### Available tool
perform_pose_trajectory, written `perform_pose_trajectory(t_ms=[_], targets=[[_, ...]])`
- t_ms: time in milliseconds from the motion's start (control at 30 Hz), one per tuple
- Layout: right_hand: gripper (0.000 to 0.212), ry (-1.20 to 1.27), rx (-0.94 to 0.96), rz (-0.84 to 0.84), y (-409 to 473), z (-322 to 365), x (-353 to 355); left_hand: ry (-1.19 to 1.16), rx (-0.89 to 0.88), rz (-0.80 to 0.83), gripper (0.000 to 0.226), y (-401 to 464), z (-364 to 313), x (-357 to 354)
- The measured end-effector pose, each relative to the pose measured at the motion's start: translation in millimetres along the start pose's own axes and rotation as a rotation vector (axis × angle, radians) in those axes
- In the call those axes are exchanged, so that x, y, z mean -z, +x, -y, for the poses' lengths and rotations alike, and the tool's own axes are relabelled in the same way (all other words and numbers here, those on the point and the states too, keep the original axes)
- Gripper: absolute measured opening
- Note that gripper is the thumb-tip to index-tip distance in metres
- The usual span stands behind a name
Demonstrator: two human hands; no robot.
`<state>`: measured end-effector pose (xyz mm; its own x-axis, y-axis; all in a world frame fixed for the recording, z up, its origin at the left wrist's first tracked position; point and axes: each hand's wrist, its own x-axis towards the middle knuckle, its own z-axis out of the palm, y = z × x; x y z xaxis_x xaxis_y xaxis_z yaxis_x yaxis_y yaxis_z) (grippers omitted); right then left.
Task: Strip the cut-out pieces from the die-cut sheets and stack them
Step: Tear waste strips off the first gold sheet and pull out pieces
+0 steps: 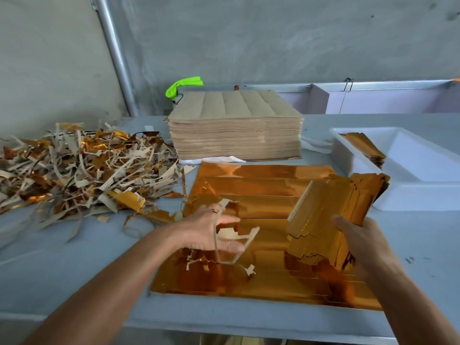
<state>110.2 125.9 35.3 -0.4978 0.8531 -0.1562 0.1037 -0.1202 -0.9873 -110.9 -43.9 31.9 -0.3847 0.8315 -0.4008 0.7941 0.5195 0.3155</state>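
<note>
**Gold sheets being stripped on the counter**

The grey counter (74, 265) carries a gold die-cut sheet (263, 282) beneath both hands. Left of the left hand (211, 230) lies the scrap heap (82, 168). The right hand (358, 242) grips a bundle of cut-out pieces (331, 215); the left pinches a thin waste strip (239, 247).

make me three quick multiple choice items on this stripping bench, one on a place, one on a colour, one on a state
1. Where is the scrap pile?
A. left of the brown sheet stack
B. inside the white tray
C. under the table

2. What colour is the die-cut sheet on the table?
A. silver
B. metallic gold
C. blue

3. What is the right hand doing?
A. resting flat
B. gripping a bundle of gold pieces
C. holding scissors

Key: 1 A, the strips lie left of the stack. 2 B, its foil face shines gold. 3 B, its fingers wrap the bundle.
</note>
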Motion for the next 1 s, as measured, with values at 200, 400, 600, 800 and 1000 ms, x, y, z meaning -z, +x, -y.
perform_pose_trajectory(t_ms=[200, 400, 600, 800, 1000], targets=[[0.027, -0.001, 0.001, 0.054, -7.9, -4.2, -12.7, 0.079, -0.011, -0.066, 0.08, -5.0, 13.8, -3.8], [0.035, 0.053, 0.004, 0.15, -11.6, -0.2, -40.4, -0.206, 0.042, -0.366, 0.048, -10.0, 35.3, -3.0], [0.037, 0.083, 0.002, 0.14, -6.7, -0.8, -51.7, -0.298, 0.093, -0.715, 0.02, -19.9, 55.1, 29.3], [0.043, 0.112, -0.059, 0.157, 3.6, -0.8, -65.3, -0.222, 0.171, -1.29, 0.028, -23.1, 98.4, 126.4], [0.006, 0.136, -0.07, 0.202, 27.0, 9.9, -97.3, -0.315, 0.258, -1.659, 0.017, -11.2, 140.9, 209.5]])
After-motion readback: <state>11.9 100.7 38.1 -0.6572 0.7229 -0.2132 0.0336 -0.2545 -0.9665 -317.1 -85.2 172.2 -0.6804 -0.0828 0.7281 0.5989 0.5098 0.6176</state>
